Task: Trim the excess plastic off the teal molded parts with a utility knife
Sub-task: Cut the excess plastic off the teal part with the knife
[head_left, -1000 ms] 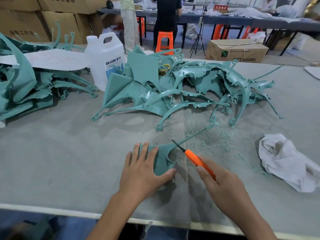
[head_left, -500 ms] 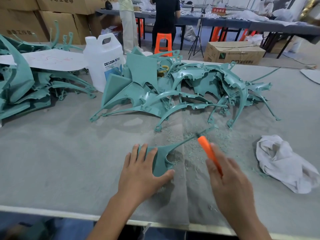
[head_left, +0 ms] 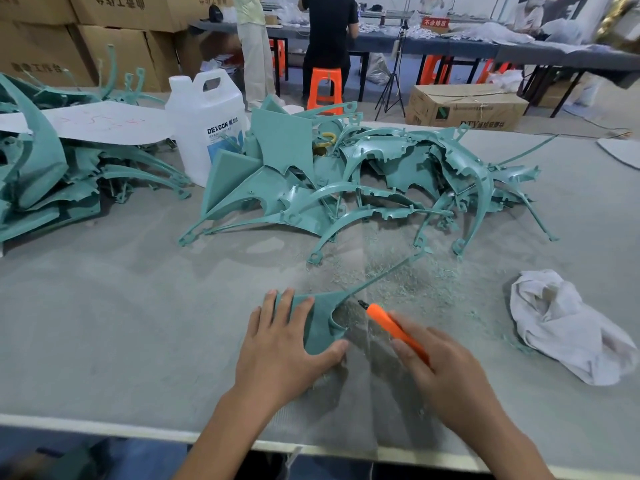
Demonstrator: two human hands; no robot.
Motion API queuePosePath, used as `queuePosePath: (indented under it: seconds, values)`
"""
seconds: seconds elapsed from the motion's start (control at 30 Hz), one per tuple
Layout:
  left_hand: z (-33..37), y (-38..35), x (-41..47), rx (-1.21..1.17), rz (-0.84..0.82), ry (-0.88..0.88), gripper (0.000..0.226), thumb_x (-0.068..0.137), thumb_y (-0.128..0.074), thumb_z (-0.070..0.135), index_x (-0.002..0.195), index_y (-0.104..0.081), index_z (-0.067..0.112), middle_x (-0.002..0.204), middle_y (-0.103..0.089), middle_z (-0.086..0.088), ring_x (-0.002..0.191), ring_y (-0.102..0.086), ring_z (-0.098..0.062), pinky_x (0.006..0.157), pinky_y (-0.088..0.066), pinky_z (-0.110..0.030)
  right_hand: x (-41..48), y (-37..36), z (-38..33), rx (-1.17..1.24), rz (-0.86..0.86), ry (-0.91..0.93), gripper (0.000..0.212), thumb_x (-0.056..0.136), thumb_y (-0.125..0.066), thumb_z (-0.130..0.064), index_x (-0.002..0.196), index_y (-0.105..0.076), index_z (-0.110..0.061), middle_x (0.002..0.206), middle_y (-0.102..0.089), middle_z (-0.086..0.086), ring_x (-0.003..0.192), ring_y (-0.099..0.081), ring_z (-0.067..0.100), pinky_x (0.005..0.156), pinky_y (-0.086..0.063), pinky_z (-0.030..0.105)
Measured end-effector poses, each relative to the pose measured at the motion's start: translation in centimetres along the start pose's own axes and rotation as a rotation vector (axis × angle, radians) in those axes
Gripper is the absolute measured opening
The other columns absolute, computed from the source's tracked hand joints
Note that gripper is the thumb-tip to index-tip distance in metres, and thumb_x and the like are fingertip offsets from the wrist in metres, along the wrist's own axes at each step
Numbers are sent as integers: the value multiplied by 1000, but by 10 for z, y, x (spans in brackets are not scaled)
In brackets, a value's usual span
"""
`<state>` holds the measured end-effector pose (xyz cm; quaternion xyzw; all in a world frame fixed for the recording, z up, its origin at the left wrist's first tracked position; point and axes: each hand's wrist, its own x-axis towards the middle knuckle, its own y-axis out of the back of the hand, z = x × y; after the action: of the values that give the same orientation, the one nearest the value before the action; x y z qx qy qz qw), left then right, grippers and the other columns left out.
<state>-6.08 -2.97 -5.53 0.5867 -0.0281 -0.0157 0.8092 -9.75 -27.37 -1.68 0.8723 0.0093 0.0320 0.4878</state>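
A big gray table (head_left: 104, 323) fills most of the view. In the middle of it sits a big pile of teal parts (head_left: 349, 174), all tangled up. A second pile (head_left: 41, 174) lies at the far left, with a white sheet on top. A white jug (head_left: 204, 123) stands between the two piles, touching the middle one. A crumpled white cloth (head_left: 568, 327) lies on the right, well apart from the piles. Close to the near edge of the table, one teal part (head_left: 320, 323) lies flat, and its long thin arm points up and to the right. The left hand (head_left: 280, 344) presses down on this part with straight, spread fingers. The right hand (head_left: 446, 372) has its fingers curled around an orange knife (head_left: 391, 327). The dark tip of the knife points at the curved inner edge of the part, just beside it; whether it touches is hard to see. Tiny teal shavings (head_left: 408, 278) are scattered on the table behind the knife.
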Motion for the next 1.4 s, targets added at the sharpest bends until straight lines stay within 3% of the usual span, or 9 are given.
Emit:
queuePosePath:
  seconds: [0.13,0.43,0.53,0.63,0.73,0.87,1.03,1.23,1.4]
  values:
    - [0,0,0,-8,-1,-2,101,69,-13,97,152,-15,41,166,0,9,151,16,-14,124,2,-41,6,8,6,38,71,1,47,87,-42,-67,132,-51,-59,105,-66,-22,94,-63,8,77,-49,33]
    - [1,0,1,1,-13,-2,99,70,-16,96,152,-16,40,166,0,8,151,16,-15,124,1,-43,5,12,16,232,83,-13,32,87,-59,-53,114,-54,-71,107,-67,-35,102,-61,-8,83,-46,21]
    - [2,0,0,6,-9,1,98,71,-16,95,152,-16,40,166,0,8,151,15,-16,124,0,-43,9,15,22,197,16,31,37,91,-60,-47,127,-58,-56,109,-70,-20,100,-65,3,88,-52,33]
    - [1,1,0,8,-20,5,99,71,-15,96,154,-13,41,166,2,9,151,17,-15,124,1,-42,17,25,34,202,209,-43,40,93,-59,-42,133,-60,-45,98,-69,-15,89,-65,9,75,-49,34]
    - [3,2,-1,11,-26,6,99,71,-15,94,154,-13,40,166,3,8,151,17,-16,124,2,-43,12,28,31,143,370,-36,45,91,-50,-51,136,-56,-47,91,-62,-14,76,-62,15,63,-46,36]
    - [3,3,0,21,-28,7,98,72,-15,94,154,-12,40,167,4,9,151,18,-16,124,2,-43,2,11,12,75,195,85,51,89,-46,-55,138,-55,-45,96,-64,-10,77,-65,19,63,-53,42]
    - [4,2,-1,8,-26,10,98,72,-15,94,154,-12,41,166,4,9,151,19,-15,124,2,-42,8,18,18,101,382,-51,51,92,-43,-53,140,-54,-43,89,-60,-9,69,-58,19,59,-46,38]
    - [3,4,-1,18,-32,14,98,71,-15,95,153,-12,41,166,3,10,151,17,-15,124,2,-42,7,12,16,63,331,-16,49,93,-44,-52,140,-54,-43,93,-64,-6,75,-63,22,63,-51,41]
    - [1,16,2,-3,-63,15,96,71,-22,93,152,-19,41,166,-4,9,152,9,-15,123,-2,-41,-6,0,11,221,438,67,44,95,-55,-38,139,-54,-40,101,-61,-29,86,-61,1,71,-49,22]
